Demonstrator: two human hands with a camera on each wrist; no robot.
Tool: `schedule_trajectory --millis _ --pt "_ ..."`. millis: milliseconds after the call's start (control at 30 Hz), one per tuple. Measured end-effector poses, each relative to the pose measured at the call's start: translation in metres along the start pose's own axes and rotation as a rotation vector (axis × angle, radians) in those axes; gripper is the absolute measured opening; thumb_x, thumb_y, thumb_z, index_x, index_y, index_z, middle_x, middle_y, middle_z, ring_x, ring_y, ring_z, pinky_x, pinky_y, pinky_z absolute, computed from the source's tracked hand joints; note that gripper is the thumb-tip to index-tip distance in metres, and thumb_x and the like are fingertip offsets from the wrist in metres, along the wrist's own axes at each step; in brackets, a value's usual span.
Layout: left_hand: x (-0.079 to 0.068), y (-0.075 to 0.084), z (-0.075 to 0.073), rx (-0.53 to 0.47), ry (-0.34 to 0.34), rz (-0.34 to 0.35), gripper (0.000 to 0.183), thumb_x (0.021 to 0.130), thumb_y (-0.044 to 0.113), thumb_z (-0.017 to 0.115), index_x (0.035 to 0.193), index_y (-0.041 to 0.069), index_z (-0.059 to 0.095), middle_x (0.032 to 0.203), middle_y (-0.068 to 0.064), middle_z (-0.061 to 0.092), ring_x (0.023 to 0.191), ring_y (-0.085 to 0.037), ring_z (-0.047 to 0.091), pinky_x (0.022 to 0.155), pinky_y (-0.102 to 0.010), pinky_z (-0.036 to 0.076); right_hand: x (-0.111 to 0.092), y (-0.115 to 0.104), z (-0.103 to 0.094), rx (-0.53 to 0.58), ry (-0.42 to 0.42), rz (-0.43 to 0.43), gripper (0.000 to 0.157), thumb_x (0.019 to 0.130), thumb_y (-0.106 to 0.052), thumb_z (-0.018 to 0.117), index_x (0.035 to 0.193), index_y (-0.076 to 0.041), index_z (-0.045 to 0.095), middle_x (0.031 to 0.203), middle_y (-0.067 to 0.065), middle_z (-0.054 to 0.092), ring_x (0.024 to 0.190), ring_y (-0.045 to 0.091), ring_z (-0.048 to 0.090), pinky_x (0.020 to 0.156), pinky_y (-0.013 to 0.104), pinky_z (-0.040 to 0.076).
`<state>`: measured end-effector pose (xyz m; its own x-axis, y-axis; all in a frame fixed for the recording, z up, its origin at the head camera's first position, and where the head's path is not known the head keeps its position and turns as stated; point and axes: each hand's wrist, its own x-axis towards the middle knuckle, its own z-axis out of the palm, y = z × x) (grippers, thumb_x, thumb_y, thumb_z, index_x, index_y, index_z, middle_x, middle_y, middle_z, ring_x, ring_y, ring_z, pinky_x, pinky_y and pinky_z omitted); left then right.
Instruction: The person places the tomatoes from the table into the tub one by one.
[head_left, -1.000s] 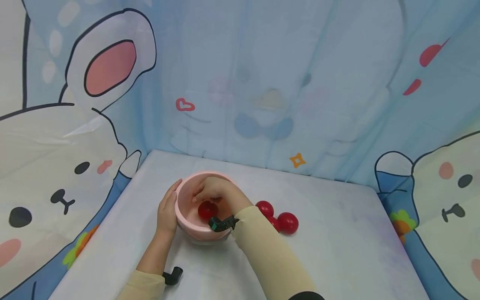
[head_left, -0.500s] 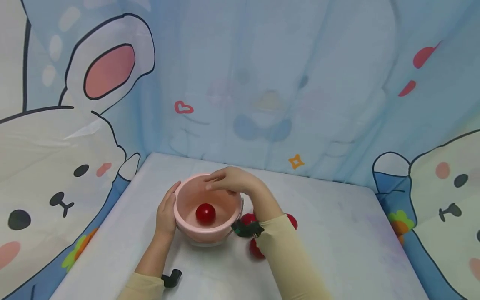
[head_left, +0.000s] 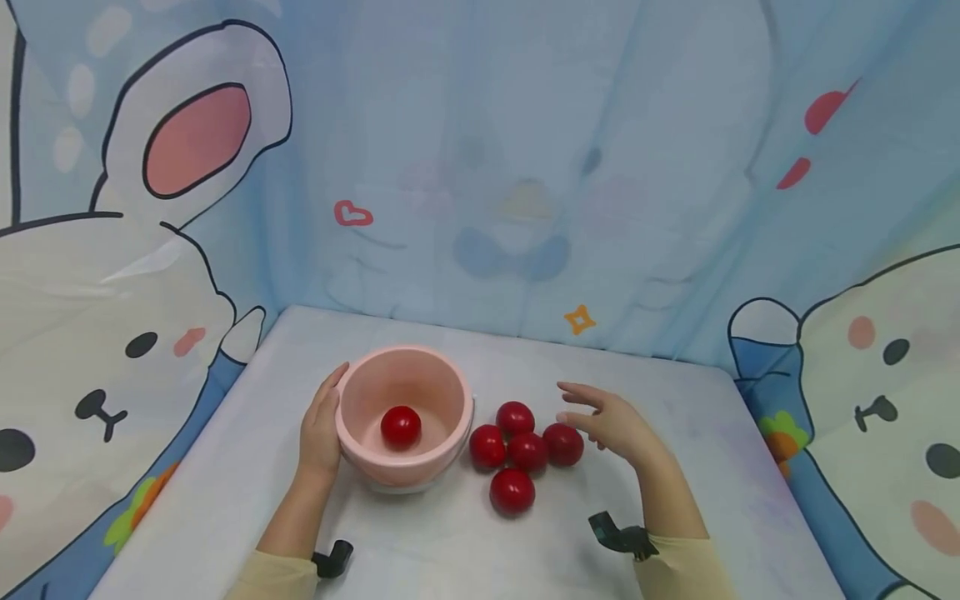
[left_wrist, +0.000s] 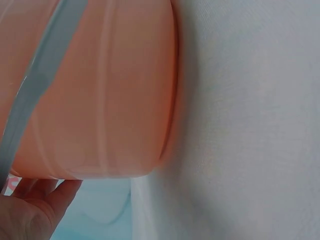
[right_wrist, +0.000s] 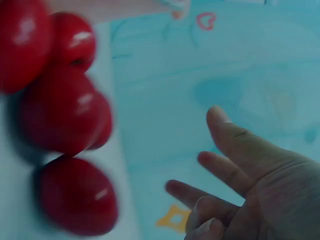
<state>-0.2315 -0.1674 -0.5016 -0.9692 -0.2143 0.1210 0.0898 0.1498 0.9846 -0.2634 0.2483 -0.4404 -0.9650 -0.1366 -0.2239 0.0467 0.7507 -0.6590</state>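
Note:
A pink bucket [head_left: 403, 475] with a grey handle [left_wrist: 37, 82] stands on the white tabletop, and one shiny red ball [head_left: 401, 427] lies inside it. My left hand [head_left: 321, 429] rests against the bucket's left side with fingers extended. Right of the bucket several similar red balls [head_left: 527, 452] lie clustered on the table. In the right wrist view one red ball [right_wrist: 74, 40] shows a dark dimple, as on a fruit; its kind is unclear. My right hand [head_left: 611, 423] hovers just right of the cluster, fingers spread and holding nothing; it appears apart from the nearest ball [head_left: 562, 444].
The white table [head_left: 675, 467] reaches back to a light-blue curtain [head_left: 510, 167] printed with cartoon animals. Black wrist cameras sit on the left wrist [head_left: 332, 559] and the right wrist [head_left: 622, 535].
My right hand has come up out of the bucket and moved right, past the red balls, uncovering the cluster. The left hand has kept its place at the bucket's side.

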Motion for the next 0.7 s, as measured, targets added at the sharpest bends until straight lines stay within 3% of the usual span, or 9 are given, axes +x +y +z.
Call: schedule_trajectory --millis 167,333,433,700 --pt "0.001 0.000 0.000 -0.012 0.005 0.001 0.043 0.105 0.050 0.028 0.145 0.045 0.043 0.153 0.020 0.040 0.149 -0.008 0.030 0.120 -0.047 0.030 -0.009 0.050 0.022 0.086 0.050 0.080 0.074 0.086 -0.047 0.072 0.151 -0.034 0.039 0.153 0.011 0.044 0.076 0.030 0.059 0.060 0.030 0.050" --pt "0.001 -0.001 0.001 -0.026 0.005 -0.005 0.044 0.105 0.051 0.028 0.146 0.043 0.043 0.153 0.021 0.040 0.148 -0.008 0.030 0.120 -0.046 0.031 -0.009 0.083 0.043 0.189 0.089 0.118 0.080 0.083 -0.050 0.074 0.151 -0.040 0.035 0.156 0.006 0.039 0.068 0.026 0.055 0.058 0.029 0.049" --pt "0.000 -0.003 0.001 -0.024 0.011 -0.004 0.046 0.105 0.050 0.027 0.147 0.041 0.043 0.153 0.020 0.040 0.149 -0.008 0.029 0.120 -0.047 0.030 -0.005 0.095 0.053 0.219 0.110 0.138 0.083 0.080 -0.056 0.075 0.151 -0.045 0.033 0.158 0.005 0.037 0.067 0.023 0.053 0.059 0.027 0.049" --pt "0.000 -0.002 0.001 -0.026 0.020 0.010 0.043 0.105 0.052 0.027 0.144 0.047 0.044 0.151 0.024 0.042 0.147 -0.006 0.032 0.119 -0.045 0.033 -0.001 0.105 0.069 0.262 0.158 0.157 0.088 0.073 -0.065 0.074 0.149 -0.050 0.033 0.159 0.002 0.037 0.079 0.021 0.056 0.063 0.027 0.051"
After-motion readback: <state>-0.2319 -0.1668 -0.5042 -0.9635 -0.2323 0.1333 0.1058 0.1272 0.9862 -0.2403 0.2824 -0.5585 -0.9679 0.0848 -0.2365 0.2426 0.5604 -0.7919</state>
